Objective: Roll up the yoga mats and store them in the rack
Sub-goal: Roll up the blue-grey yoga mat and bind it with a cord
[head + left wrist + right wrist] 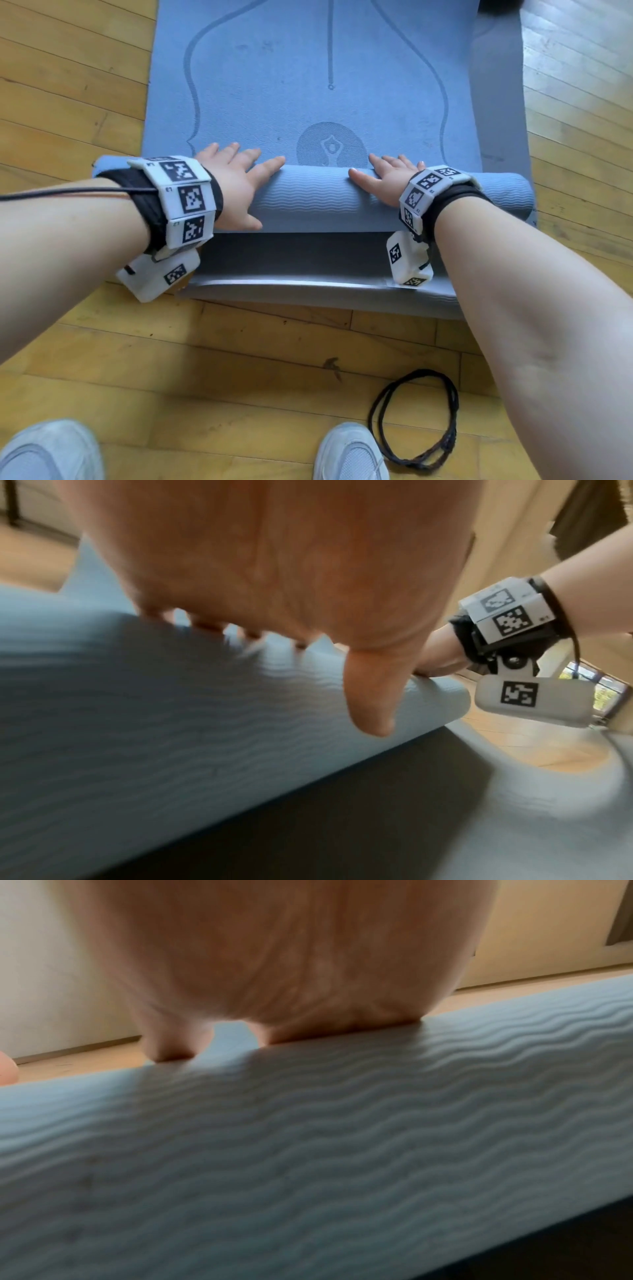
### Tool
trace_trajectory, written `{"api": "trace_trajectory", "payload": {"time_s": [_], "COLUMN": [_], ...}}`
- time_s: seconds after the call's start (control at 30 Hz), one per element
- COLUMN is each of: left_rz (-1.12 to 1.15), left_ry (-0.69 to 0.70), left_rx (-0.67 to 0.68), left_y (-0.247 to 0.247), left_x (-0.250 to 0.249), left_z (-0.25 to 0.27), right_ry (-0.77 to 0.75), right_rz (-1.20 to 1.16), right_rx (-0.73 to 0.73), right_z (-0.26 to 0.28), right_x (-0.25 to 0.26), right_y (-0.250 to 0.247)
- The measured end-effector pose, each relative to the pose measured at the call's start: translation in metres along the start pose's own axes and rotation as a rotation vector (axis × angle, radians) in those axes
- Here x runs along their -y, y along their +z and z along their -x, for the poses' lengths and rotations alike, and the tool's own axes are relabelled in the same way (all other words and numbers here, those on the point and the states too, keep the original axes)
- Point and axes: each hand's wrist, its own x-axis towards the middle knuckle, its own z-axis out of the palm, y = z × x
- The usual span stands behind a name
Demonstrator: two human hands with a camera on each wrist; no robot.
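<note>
Hands, left hand (pixel 236 186) and right hand (pixel 388 178), press flat atop half-rolled yoga mat (pixel 318 197).

Open flat blue mat (pixel 308 85) ahead of the roll (pixel 308 198). Bare wood floor (pixel 68 85) on both sides. Black cord loop (pixel 418 418) and shoes (pixel 349 452) behind.

No readable txt; only coded squares on my wristbands (pixel 185 195) and a seated-figure logo on the mat (pixel 394 85).

floor: yellow-brown wooden boards (pixel 205 359)
cord: black loop (pixel 416 418) lying on the floor
shoes: grey pair (pixel 349 452), just left of the cord
</note>
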Motion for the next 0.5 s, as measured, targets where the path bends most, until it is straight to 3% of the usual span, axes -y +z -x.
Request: {"api": "trace_trajectory", "payload": {"time_s": [0.1,0.3,0.5], "left_rz": [0.043,0.005,0.0], "left_ry": [-0.025,-0.05,-0.063], "left_rx": [0.026,0.048,0.013], "left_y": [0.009,0.006,0.003], "left_x": [-0.002,-0.001,0.003], "left_z": [0.003,-0.005,-0.01], "right_ry": [0.022,0.032,0.016], "right_rz": [-0.035,-0.057,0.019], "right_rx": [0.003,-0.138,-0.145], "right_z": [-0.002,0.007,0.014], "right_x": [0.003,0.003,-0.006], "right_y": [-0.004,0.009,0.015]}}
